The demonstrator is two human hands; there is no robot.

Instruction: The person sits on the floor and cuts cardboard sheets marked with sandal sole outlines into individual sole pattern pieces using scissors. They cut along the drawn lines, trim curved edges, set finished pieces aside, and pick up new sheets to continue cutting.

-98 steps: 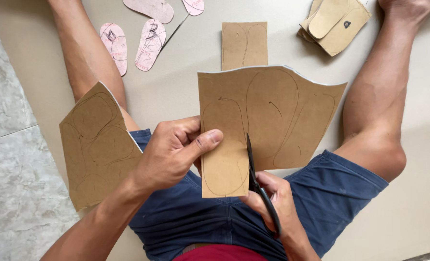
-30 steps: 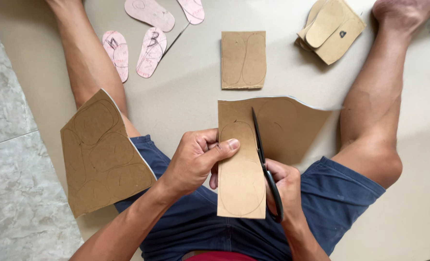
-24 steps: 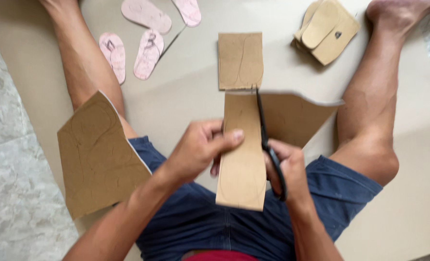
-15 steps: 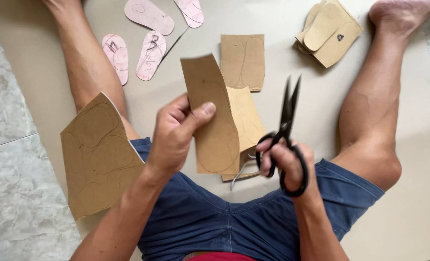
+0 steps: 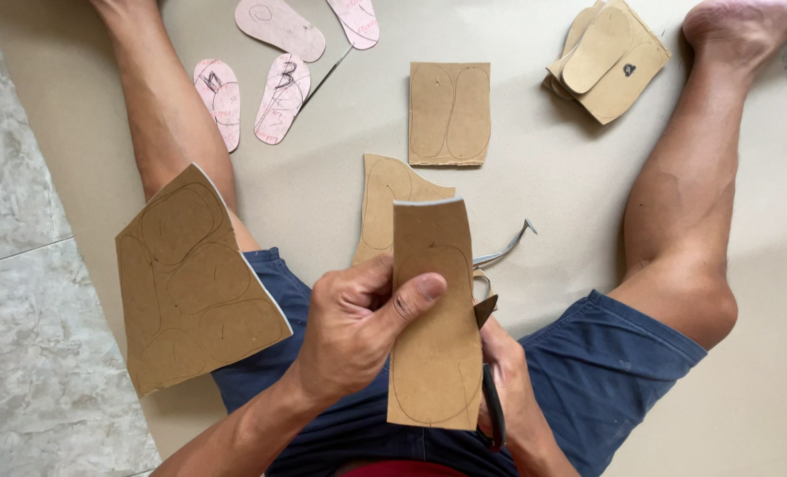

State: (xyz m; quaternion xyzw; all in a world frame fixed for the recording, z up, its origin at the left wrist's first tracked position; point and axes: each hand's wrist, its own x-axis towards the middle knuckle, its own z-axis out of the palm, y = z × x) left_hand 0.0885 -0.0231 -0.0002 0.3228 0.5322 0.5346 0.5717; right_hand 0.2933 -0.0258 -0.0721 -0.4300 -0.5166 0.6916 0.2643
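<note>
Beige sheet material covers the floor (image 5: 588,194) under us, with grey stone tiles off to the left, and we sit on it with bare legs spread wide. Nearest to us, our left hand (image 5: 353,331) pinches a narrow cardboard strip (image 5: 430,318) upright between thumb and fingers, a sole outline pencilled on its face. Half a second ago the scissors (image 5: 490,353) stood raised with blades apart beside this piece; now they have dropped behind the strip, and our right hand (image 5: 513,397) is closed around their handles, mostly hidden by the cardboard, so we cannot tell whether the blades are shut. A second ago the strip was joined to a wider sheet; we judge that the cut has gone through and the strip is now free in our grip. Just beyond it, the leftover cardboard piece (image 5: 389,199) lies on the floor between our thighs. On our left thigh rests a big marked cardboard sheet (image 5: 190,278). Farther out lies a small cardboard rectangle (image 5: 449,113) with two soles drawn on it, pink sole templates (image 5: 261,88) to the far left, and a stack of cut cardboard pieces (image 5: 610,57) by our right foot.
</note>
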